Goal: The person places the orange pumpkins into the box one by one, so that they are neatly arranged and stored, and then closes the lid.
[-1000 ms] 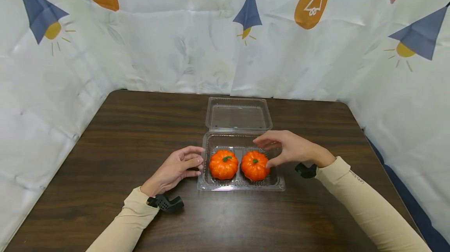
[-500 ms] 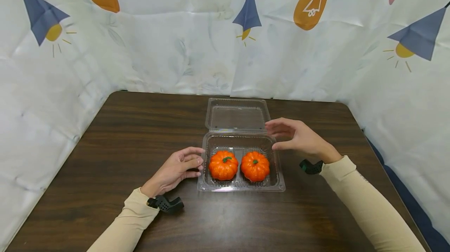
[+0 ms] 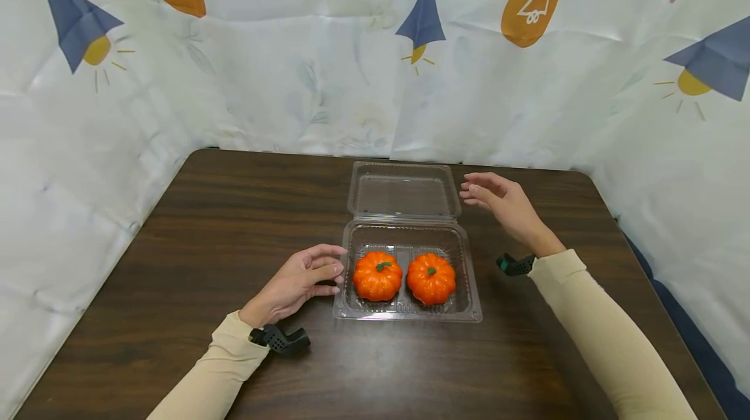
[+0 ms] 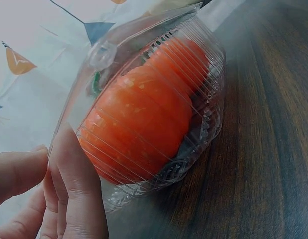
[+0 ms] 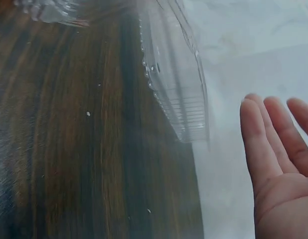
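A clear plastic clamshell container [image 3: 407, 314] sits on the table with its lid [image 3: 404, 189] folded back. Two small orange pumpkins with green stems lie side by side in its base: a left pumpkin [image 3: 377, 277] and a right pumpkin [image 3: 431, 280]. At the base's left side, my left hand [image 3: 301, 283] pinches the rim between thumb [image 4: 19, 172] and fingers. My right hand [image 3: 506, 208] hovers to the right of the lid, apart from it, holding nothing. In the right wrist view its fingers [image 5: 258, 134] are loosely extended beside the lid's edge [image 5: 179, 84].
The dark wood-grain table [image 3: 246, 211] carries the container near its middle. A white cloth [image 3: 328, 81] printed with lamps and bulbs hangs behind the table and along both sides. Each wrist wears a black camera band [image 3: 281, 340].
My right hand has left the right pumpkin and moved up and away to the right of the lid. The left hand stays at the rim. The head view has shifted slightly.
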